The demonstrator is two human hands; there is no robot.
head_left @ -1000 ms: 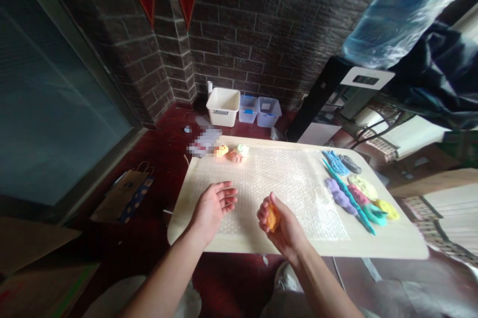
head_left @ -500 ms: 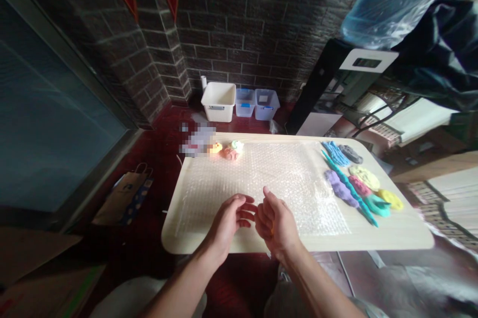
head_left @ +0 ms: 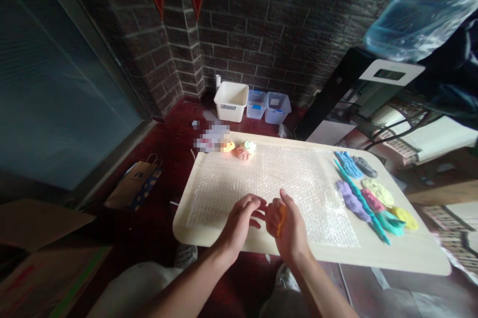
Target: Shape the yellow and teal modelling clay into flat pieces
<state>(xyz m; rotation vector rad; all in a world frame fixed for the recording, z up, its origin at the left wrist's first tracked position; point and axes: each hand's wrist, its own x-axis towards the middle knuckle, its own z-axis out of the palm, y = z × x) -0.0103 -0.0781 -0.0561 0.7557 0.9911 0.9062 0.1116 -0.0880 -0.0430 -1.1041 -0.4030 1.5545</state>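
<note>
My right hand point(head_left: 287, 226) is closed around a lump of orange modelling clay point(head_left: 281, 221); only a strip of it shows between fingers and palm. Close beside it, my left hand point(head_left: 244, 218) has its fingers loosely curved and apart, the tips near the right hand's knuckles, with nothing seen in it. Both hands hover over the near edge of a sheet of bubble wrap point(head_left: 231, 178) on the pale table point(head_left: 418, 253). On the right lie clay pieces: purple point(head_left: 353, 199), a long teal roll point(head_left: 366, 206), pink point(head_left: 372, 200), green point(head_left: 390, 222), yellow point(head_left: 406, 218), cream point(head_left: 378, 192), blue point(head_left: 349, 164) and grey point(head_left: 364, 166).
Small figures, one yellow point(head_left: 228, 146) and one pink and pale green point(head_left: 244, 152), stand at the table's far left. Beyond are a white bin point(head_left: 231, 101) and clear boxes point(head_left: 277, 107) on the floor. A paper bag point(head_left: 130, 183) stands left; a water dispenser point(head_left: 336, 93) is behind right.
The view has turned, so the table sits further right and lower in the picture. More of the orange clay shows in my right hand. My left hand stays close beside it.
</note>
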